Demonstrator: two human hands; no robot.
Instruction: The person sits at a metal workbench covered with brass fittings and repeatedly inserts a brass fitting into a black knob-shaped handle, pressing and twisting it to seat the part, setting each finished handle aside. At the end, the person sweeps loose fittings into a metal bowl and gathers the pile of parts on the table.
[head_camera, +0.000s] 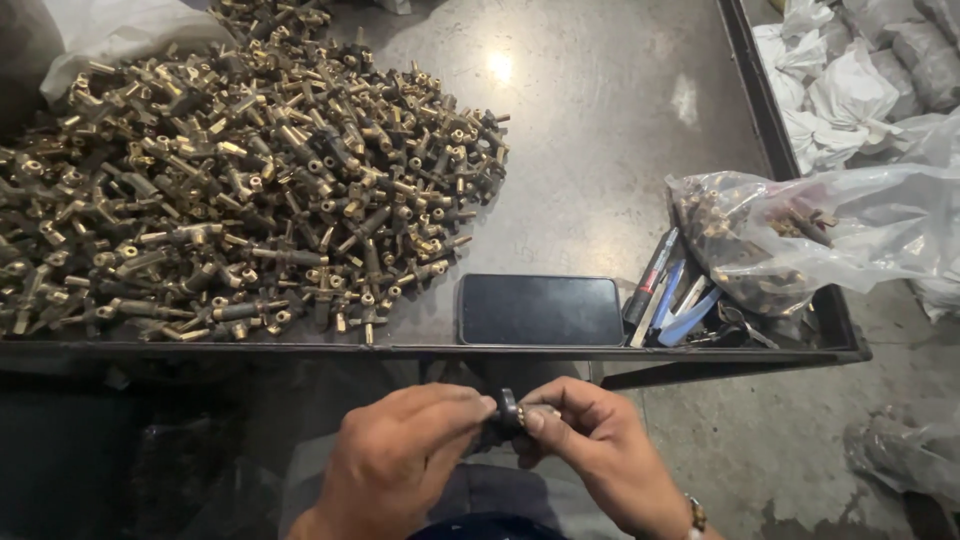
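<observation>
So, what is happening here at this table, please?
A person sits at a metal table and holds one small dark fitting between the fingertips of both hands, left hand and right hand, just below the table edge. A big pile of brass fittings covers the table's left side. A dark phone lies near the front edge, beside some pens and tools and a clear plastic bag of parts.
</observation>
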